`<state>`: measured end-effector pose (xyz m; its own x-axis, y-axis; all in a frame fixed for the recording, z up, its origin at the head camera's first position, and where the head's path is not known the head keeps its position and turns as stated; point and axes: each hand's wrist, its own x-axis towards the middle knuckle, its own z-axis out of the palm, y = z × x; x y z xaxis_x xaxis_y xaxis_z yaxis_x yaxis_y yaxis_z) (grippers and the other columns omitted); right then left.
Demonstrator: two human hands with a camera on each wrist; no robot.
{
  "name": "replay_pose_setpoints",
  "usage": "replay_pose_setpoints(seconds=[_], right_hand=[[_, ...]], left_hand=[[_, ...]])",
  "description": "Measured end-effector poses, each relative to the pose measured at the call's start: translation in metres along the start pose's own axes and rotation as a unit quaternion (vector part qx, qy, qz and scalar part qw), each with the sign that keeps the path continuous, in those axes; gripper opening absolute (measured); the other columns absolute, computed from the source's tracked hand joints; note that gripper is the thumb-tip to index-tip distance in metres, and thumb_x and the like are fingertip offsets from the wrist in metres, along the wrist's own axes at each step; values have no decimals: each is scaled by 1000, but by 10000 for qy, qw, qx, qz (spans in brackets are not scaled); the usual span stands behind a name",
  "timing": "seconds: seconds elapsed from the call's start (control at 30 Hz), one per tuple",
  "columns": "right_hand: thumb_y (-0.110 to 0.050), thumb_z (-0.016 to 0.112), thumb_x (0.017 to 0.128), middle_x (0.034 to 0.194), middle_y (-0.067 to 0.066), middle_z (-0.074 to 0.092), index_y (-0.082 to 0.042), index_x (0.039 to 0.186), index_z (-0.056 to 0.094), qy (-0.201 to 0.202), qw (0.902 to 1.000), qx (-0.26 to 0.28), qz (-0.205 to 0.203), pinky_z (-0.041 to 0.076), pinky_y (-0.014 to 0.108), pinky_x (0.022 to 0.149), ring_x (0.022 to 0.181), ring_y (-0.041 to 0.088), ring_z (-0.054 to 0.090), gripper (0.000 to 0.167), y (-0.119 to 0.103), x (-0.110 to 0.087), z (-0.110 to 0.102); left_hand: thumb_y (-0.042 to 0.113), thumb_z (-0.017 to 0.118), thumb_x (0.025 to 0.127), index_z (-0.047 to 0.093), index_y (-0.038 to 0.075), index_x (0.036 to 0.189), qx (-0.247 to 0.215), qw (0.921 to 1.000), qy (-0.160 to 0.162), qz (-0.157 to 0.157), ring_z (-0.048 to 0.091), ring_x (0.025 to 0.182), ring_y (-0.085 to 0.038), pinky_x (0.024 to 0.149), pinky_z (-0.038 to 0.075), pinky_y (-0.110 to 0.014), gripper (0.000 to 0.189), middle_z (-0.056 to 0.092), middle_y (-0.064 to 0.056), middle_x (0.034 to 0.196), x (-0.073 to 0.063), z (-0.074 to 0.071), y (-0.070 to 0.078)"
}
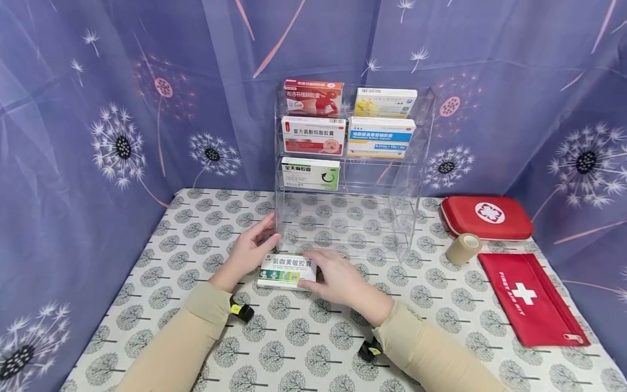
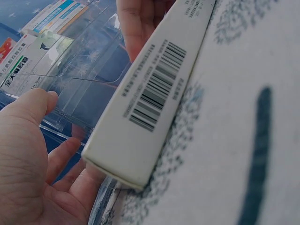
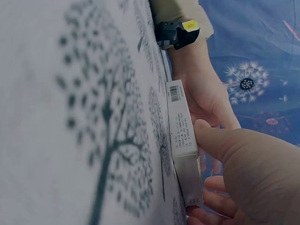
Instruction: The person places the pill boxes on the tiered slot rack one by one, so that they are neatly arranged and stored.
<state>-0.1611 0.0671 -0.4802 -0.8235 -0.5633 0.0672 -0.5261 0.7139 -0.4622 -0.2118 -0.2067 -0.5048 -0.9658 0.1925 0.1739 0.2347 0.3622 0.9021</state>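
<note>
A white and green medicine box (image 1: 283, 268) lies face up over the patterned tablecloth, in front of a clear tiered rack (image 1: 377, 163). My right hand (image 1: 338, 279) grips its right end, thumb on the near edge and fingers at the far side. In the right wrist view the thumb presses against the white box (image 3: 182, 119). My left hand (image 1: 249, 253) is just left of the box, beside the rack's lower left corner, with fingers spread and loosely bent. Seen from the left wrist, the box's barcoded side (image 2: 136, 108) partly hides the left fingers.
The rack's upper tiers hold several medicine boxes, among them a red one (image 1: 313, 99) and a green and white one (image 1: 310, 174). At the right lie a red hard case (image 1: 460, 215), a tan tape roll (image 1: 460, 253) and a red first aid pouch (image 1: 534, 310). A purple curtain (image 1: 235, 98) hangs behind.
</note>
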Motion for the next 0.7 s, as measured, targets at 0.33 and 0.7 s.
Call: replay_pose_setpoints(seconds=[0.33, 0.7], right_hand=[[-53, 87, 92, 166, 14, 57, -13, 161, 55, 136, 9988, 339, 313, 46, 65, 128, 153, 41, 55, 86, 1, -3, 5], [-39, 96, 82, 156, 14, 65, -12, 152, 65, 458, 9941, 926, 332, 52, 63, 124, 143, 41, 64, 81, 5, -2, 4]], left_hand=[[25, 74, 107, 44, 27, 169, 31, 9999, 36, 100, 70, 138, -36, 115, 61, -40, 70, 62, -15, 161, -1, 0, 1], [23, 74, 107, 43, 23, 170, 19, 9999, 19, 149, 69, 137, -38, 113, 62, -36, 70, 62, -18, 160, 0, 0, 1]])
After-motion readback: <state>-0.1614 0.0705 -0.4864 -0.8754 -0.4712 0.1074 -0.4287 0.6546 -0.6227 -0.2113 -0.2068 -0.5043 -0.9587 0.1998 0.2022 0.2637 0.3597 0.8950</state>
